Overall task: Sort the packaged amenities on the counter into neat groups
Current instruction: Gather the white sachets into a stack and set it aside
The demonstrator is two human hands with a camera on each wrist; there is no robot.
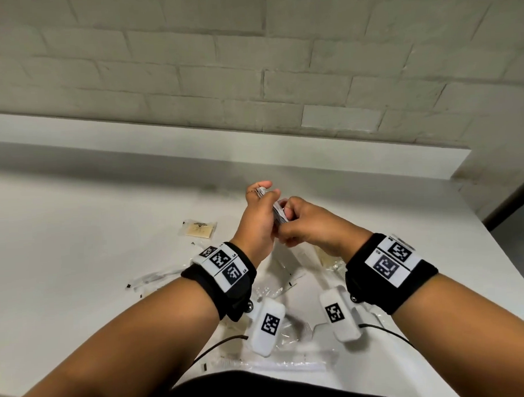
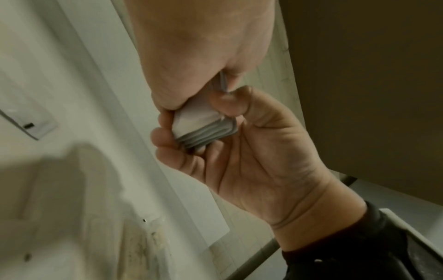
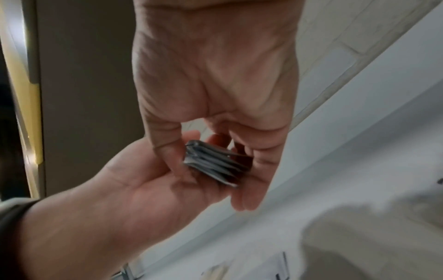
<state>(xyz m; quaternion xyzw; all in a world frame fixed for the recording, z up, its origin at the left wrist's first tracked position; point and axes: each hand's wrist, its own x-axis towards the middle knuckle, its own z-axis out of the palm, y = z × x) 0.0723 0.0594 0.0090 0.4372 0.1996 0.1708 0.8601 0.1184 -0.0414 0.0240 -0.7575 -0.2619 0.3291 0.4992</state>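
Note:
Both hands meet above the middle of the white counter [image 1: 76, 236] around a small stack of thin grey-white packets [image 1: 279, 216]. My left hand [image 1: 257, 212] grips the stack from the left, thumb and fingers curled round its far end. From the right, my right hand [image 1: 307, 223] pinches the near end. In the left wrist view the stack [image 2: 203, 130] shows several layered edges between the right hand's fingers [image 2: 167, 132] and thumb. The right wrist view shows the stack [image 3: 213, 163] fanned slightly, resting on the left hand's fingers [image 3: 249, 189].
A tan sachet [image 1: 199, 228] lies on the counter left of the hands. Long clear packets [image 1: 156, 278] lie at the left, more clear packets [image 1: 276, 287] under the wrists, and one long packet [image 1: 262, 363] near the front edge. A raised ledge [image 1: 222, 146] backs the counter, which ends at the right.

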